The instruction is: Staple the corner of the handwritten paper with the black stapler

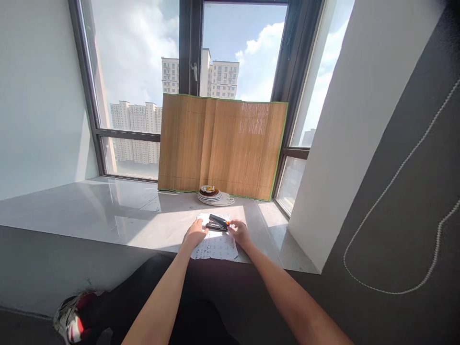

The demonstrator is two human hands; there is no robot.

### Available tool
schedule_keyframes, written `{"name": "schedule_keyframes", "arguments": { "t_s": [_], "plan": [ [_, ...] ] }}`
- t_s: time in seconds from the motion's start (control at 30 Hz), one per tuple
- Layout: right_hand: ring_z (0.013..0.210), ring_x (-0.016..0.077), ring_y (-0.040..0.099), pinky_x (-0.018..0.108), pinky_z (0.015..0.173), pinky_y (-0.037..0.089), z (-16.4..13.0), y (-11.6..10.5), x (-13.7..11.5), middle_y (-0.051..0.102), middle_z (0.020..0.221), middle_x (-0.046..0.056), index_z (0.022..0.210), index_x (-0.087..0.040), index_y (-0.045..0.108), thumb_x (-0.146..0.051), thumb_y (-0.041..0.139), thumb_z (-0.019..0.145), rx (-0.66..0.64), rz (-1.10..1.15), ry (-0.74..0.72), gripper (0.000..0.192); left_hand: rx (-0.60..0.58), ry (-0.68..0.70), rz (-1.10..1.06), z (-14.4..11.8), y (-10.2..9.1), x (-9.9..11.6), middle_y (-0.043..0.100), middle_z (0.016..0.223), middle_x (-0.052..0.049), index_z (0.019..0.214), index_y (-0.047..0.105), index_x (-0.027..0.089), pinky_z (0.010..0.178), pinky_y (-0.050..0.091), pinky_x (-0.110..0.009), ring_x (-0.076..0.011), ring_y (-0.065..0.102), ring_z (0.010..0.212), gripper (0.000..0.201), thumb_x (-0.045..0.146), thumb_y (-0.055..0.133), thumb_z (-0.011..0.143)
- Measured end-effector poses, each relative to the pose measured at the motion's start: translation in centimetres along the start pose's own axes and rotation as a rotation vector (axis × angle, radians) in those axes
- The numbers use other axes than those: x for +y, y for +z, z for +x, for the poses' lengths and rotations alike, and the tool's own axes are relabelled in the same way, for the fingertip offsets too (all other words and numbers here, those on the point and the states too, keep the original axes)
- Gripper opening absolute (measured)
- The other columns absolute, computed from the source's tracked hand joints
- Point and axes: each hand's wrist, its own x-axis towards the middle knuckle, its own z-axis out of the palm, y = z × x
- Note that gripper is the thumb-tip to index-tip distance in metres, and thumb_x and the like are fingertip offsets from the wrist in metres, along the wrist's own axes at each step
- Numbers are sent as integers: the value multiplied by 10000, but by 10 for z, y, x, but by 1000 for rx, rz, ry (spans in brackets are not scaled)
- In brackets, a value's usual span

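Two hands met at the black stapler, which sat on printed paper at the near edge of the glossy grey surface. My left hand pressed flat on the sheet; my right hand pinched the stapler's hard rear end. Stapling looked in hand; next called for firm downward pressure. Stacked plates and a ribbed bamboo mat stood behind.

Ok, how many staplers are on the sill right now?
1. The black stapler sits on the printed paper, between the left hand and right hand. Others may be hidden behind the bamboo mat.
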Motion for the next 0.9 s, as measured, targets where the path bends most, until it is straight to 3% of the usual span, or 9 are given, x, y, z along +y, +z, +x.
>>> {"name": "schedule_keyframes", "arguments": {
  "t_s": [0.27,0.43,0.57,0.67,0.73,0.8,0.9],
  "plan": [
    [1161,298,678,451,1031,570,-6,2,0,683,1189,93,1026,-264,771,-250,669,941,17,-124,-3,133,47,-55,-147,2,3,-5,426,1753,-213,1686,393,145,1251,393,-361,-318,474,1585,837,320,708,931],
    [1208,289,669,442,1026,568,-10,2,0,652,1292,115,1172,-244,748,-243,634,984,-6,-241,-42,220,72,-76,-286,3,5,-9,428,1750,-228,1685,426,125,1259,410,-409,-361,479,1584,825,314,701,931],
    [1286,312,657,482,1095,541,-6,2,-10,665,1411,128,1317,-233,676,-322,741,946,-22,-261,-87,387,133,-30,-446,3,5,-16,398,1782,-173,1708,407,156,1308,362,-404,-317,407,1641,734,389,568,1030],
    [1348,314,653,454,1122,538,6,4,-25,680,1460,144,1407,-215,639,-354,812,910,-23,-162,-36,545,233,-3,-726,1,2,-19,459,1758,-109,1673,478,242,1319,353,-403,-297,400,1650,641,452,489,1068],
    [1238,287,721,396,1033,584,16,5,-37,740,1374,126,1367,-214,672,-345,864,876,-116,-107,-4,544,290,1,-1058,-3,-3,-19,515,1723,-82,1638,525,278,1335,339,-397,-285,372,1666,604,464,485,1065],
    [1082,268,765,364,924,606,24,6,-48,801,1195,90,1236,-210,731,-283,896,838,-183,-120,0,437,277,-8,-1340,-8,-9,-19,539,1703,-75,1633,522,286,1344,341,-388,-266,345,1679,597,484,449,1074],
    [989,277,764,362,854,594,28,4,-62,813,1021,76,1046,-188,762,-194,878,833,-162,-179,-9,243,178,-50,-1573,-15,-17,-23,575,1657,-146,1609,528,221,1304,428,-405,-289,436,1631,681,604,291,1098]
  ]
}}
